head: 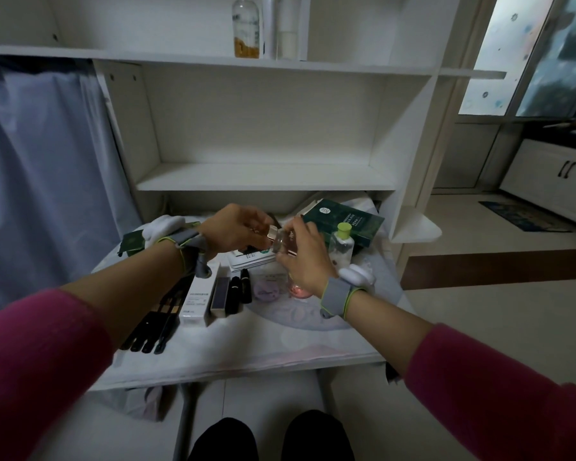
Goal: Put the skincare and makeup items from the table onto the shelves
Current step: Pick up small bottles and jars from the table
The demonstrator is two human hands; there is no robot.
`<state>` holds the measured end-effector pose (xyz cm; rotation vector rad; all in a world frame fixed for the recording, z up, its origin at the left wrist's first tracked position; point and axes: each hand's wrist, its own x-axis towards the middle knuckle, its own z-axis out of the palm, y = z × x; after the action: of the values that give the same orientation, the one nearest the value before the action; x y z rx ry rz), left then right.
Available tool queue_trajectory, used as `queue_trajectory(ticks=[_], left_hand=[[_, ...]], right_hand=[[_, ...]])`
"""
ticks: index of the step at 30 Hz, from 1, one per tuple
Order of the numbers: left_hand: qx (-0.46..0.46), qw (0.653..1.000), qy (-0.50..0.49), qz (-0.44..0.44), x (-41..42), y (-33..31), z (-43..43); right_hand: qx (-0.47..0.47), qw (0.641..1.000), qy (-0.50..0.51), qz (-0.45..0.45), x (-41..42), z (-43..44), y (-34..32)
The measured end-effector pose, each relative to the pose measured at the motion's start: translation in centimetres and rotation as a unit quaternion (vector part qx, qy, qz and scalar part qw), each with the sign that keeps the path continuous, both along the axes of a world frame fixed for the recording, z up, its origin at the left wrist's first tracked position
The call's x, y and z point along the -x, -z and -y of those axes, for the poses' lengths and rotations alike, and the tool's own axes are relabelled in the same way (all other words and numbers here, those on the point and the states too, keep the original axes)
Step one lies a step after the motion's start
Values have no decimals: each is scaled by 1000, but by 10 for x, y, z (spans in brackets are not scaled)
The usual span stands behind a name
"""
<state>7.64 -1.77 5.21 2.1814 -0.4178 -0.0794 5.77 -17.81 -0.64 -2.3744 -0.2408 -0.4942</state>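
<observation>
Both hands meet above the middle of the small table [240,354]. My left hand [235,229] pinches the rose-gold cap end of a clear glass bottle [281,242]. My right hand [305,257] curls around the bottle's body from the right. On the table lie a white box [197,299], a dark slim box [221,296], black tubes [241,287], brushes [155,331], a lilac compact [266,289], a pink jar [299,290], a green-capped clear bottle [341,246] and a green box [345,224].
White shelves stand behind the table; the middle shelf [263,179] holds nothing. The upper shelf [213,59] carries a clear bottle with amber contents [246,28] and a white tube [287,31]. A blue curtain [37,181] hangs at left. My feet show below the table.
</observation>
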Motion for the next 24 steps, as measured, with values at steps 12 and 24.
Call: queue_trajectory(ticks=[12, 24], left_hand=[[-37, 999, -1, -4, -3, 7, -1], [-26, 999, 16, -29, -3, 10, -1]], right_hand=[[3, 1000, -7, -12, 2, 0, 5], [13, 1000, -9, -18, 4, 1, 8]])
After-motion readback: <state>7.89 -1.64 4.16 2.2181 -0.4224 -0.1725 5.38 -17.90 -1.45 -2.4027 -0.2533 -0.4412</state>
